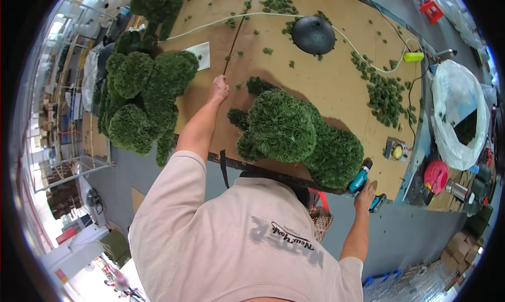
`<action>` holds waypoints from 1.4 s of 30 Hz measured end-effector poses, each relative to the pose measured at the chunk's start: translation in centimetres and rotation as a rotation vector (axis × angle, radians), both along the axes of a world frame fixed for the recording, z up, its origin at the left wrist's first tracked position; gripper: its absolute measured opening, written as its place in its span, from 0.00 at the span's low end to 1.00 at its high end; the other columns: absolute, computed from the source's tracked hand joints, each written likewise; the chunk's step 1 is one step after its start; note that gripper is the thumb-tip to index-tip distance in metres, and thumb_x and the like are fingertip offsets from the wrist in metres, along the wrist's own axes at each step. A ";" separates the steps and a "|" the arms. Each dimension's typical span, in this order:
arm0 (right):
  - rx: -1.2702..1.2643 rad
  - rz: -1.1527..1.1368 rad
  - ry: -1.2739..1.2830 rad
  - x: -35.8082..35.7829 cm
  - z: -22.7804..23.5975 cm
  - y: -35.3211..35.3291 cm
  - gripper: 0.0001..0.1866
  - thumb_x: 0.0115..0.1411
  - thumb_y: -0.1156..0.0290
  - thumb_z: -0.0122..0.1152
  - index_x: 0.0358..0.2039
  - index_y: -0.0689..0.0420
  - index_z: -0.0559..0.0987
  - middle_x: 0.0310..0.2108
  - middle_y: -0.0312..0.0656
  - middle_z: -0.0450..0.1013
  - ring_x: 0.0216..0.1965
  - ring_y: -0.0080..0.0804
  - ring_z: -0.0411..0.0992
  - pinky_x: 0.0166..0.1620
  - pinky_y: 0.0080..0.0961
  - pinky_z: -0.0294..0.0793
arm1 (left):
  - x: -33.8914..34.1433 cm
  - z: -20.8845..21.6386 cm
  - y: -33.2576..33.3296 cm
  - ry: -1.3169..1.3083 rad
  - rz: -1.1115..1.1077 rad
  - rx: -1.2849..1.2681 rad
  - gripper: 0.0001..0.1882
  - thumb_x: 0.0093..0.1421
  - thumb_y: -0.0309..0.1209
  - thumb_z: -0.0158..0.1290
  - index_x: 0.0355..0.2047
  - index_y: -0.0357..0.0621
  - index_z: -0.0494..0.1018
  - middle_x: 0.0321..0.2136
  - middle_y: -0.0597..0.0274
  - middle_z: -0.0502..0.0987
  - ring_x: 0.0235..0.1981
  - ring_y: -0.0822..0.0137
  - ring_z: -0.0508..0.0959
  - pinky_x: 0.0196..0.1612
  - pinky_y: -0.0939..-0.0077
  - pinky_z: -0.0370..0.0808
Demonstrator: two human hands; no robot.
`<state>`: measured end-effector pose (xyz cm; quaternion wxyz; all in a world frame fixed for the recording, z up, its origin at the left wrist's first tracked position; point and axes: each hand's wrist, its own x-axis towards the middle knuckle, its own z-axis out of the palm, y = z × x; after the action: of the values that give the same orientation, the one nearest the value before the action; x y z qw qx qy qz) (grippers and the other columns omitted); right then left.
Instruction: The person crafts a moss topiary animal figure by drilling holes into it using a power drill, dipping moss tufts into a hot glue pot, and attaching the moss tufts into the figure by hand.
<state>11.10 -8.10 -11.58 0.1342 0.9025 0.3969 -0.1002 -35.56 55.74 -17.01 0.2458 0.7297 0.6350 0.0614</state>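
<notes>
My right hand (364, 198) is wrapped round the grip of a teal and black cordless drill (359, 180) at the table's near edge. The drill's black chuck points away from me, beside the rounded end of a green artificial-grass animal figure (284, 126) lying on the table. My left hand (220, 87) is stretched out over the tabletop, left of that figure and apart from it. Its fingers are curled together; what they hold, if anything, is too small to make out. Farther left stand more green grass-covered figures (152, 81), with a white sheet (200, 56) beside them.
On the brown tabletop (263, 33) lie a black dome with holes (313, 35), loose green tufts (386, 98), a pale cable (363, 57) and a yellow-green block (413, 56). To the right are a white plastic bag (447, 139) and a pink reel (436, 176).
</notes>
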 end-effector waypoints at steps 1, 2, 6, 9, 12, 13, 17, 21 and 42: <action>-0.027 0.001 0.032 0.5 -0.4 1.6 0.41 0.58 0.81 0.59 0.72 0.57 0.58 0.56 0.51 0.68 0.59 0.55 0.67 0.60 0.50 0.68 | -1.2 -0.1 0.0 -0.056 0.028 0.092 0.16 0.62 0.28 0.52 0.50 0.42 0.75 0.50 0.46 0.79 0.50 0.45 0.79 0.55 0.54 0.76; -0.037 -0.008 0.031 0.4 -0.7 1.5 0.41 0.58 0.81 0.59 0.72 0.57 0.58 0.56 0.51 0.68 0.59 0.55 0.67 0.60 0.50 0.68 | -0.1 0.3 -0.3 -0.057 0.020 0.082 0.16 0.62 0.28 0.52 0.50 0.42 0.75 0.50 0.46 0.79 0.50 0.45 0.79 0.55 0.54 0.76; 0.002 -0.112 0.103 1.4 -1.7 1.8 0.48 0.53 0.79 0.66 0.73 0.57 0.56 0.54 0.51 0.69 0.57 0.54 0.67 0.59 0.46 0.69 | 2.9 0.8 -1.1 0.013 -0.286 -0.021 0.15 0.62 0.28 0.53 0.50 0.43 0.76 0.49 0.45 0.79 0.51 0.46 0.79 0.53 0.55 0.76; 0.081 -0.124 0.194 1.3 -1.1 4.5 0.47 0.53 0.81 0.66 0.73 0.58 0.58 0.54 0.52 0.69 0.56 0.56 0.68 0.59 0.45 0.70 | 2.2 -0.4 -1.0 -0.066 -0.213 -0.109 0.12 0.63 0.28 0.54 0.47 0.42 0.78 0.43 0.45 0.81 0.47 0.45 0.80 0.50 0.55 0.77; 0.072 -0.100 0.158 1.5 -0.1 4.5 0.46 0.53 0.81 0.66 0.73 0.57 0.59 0.55 0.52 0.70 0.56 0.55 0.68 0.59 0.45 0.70 | 3.9 -1.0 -1.7 -0.055 -0.175 -0.110 0.10 0.62 0.31 0.55 0.41 0.43 0.80 0.38 0.44 0.83 0.43 0.45 0.82 0.48 0.53 0.78; 0.111 -0.070 0.127 1.7 -0.4 3.9 0.46 0.53 0.80 0.66 0.72 0.57 0.60 0.55 0.51 0.70 0.57 0.55 0.68 0.59 0.45 0.70 | 4.2 -1.2 -2.2 0.079 -0.279 0.058 0.10 0.61 0.34 0.55 0.37 0.44 0.82 0.35 0.44 0.84 0.41 0.44 0.83 0.47 0.53 0.79; 0.188 -0.089 0.150 3.2 -2.2 2.2 0.37 0.56 0.78 0.63 0.68 0.59 0.65 0.60 0.52 0.70 0.61 0.53 0.67 0.63 0.45 0.67 | 4.6 0.8 -1.3 0.020 -0.258 -0.050 0.12 0.60 0.35 0.57 0.37 0.40 0.82 0.36 0.43 0.83 0.39 0.48 0.83 0.45 0.55 0.79; 0.191 -0.184 0.108 1.6 0.6 5.9 0.36 0.55 0.74 0.64 0.65 0.59 0.67 0.60 0.54 0.70 0.65 0.53 0.64 0.66 0.47 0.63 | 0.2 1.2 0.1 -0.136 -0.104 -0.183 0.11 0.60 0.34 0.56 0.34 0.39 0.80 0.26 0.54 0.81 0.30 0.58 0.81 0.36 0.61 0.77; 0.586 -0.409 0.137 -8.5 9.4 6.4 0.24 0.63 0.73 0.63 0.59 0.65 0.74 0.57 0.57 0.71 0.60 0.57 0.68 0.63 0.46 0.66 | 2.7 0.0 -5.0 -0.251 -0.066 -0.155 0.13 0.59 0.29 0.51 0.43 0.41 0.79 0.42 0.46 0.80 0.50 0.43 0.78 0.53 0.51 0.76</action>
<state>2.64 -1.72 -2.21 -0.1800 0.9545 0.2280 -0.0670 -32.82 50.78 -16.98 0.3808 0.7156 0.5778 0.0950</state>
